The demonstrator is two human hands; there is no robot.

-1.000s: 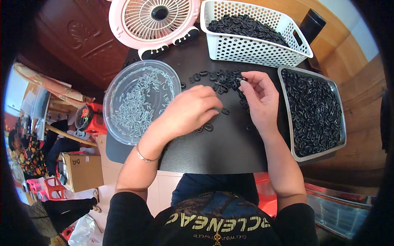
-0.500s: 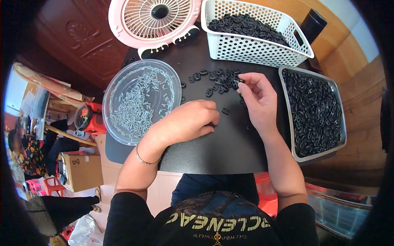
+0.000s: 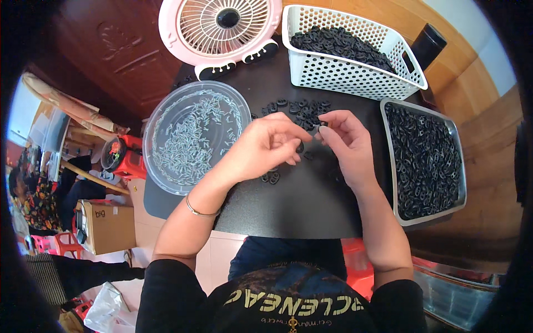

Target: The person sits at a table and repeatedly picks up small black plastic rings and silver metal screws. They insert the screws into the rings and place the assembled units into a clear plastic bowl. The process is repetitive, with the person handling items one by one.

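Note:
My left hand (image 3: 267,145) is raised over the table with its fingers curled and a small black oval piece (image 3: 300,147) between them. Close by on the right, my right hand (image 3: 351,147) pinches another small dark piece (image 3: 322,125) between thumb and forefinger. The fingertips of both hands almost meet; whether they touch I cannot tell. Behind them lies a loose pile of black two-holed pieces (image 3: 305,111). Two or three more black pieces (image 3: 272,177) lie below my left hand. A round clear tub (image 3: 149,161) of small silvery pins (image 3: 191,139) stands left of that hand.
A metal tray (image 3: 392,166) full of black two-holed pieces stands at the right. Behind are a white perforated basket (image 3: 350,89) of black parts, a dark cylinder (image 3: 428,44) and a pink fan (image 3: 225,33). A cardboard box (image 3: 111,227) sits on the floor at left.
My left hand has lifted and moved right toward my right hand, uncovering black pieces on the table. My right hand has shifted slightly down and stays pinched. The view has shifted a little.

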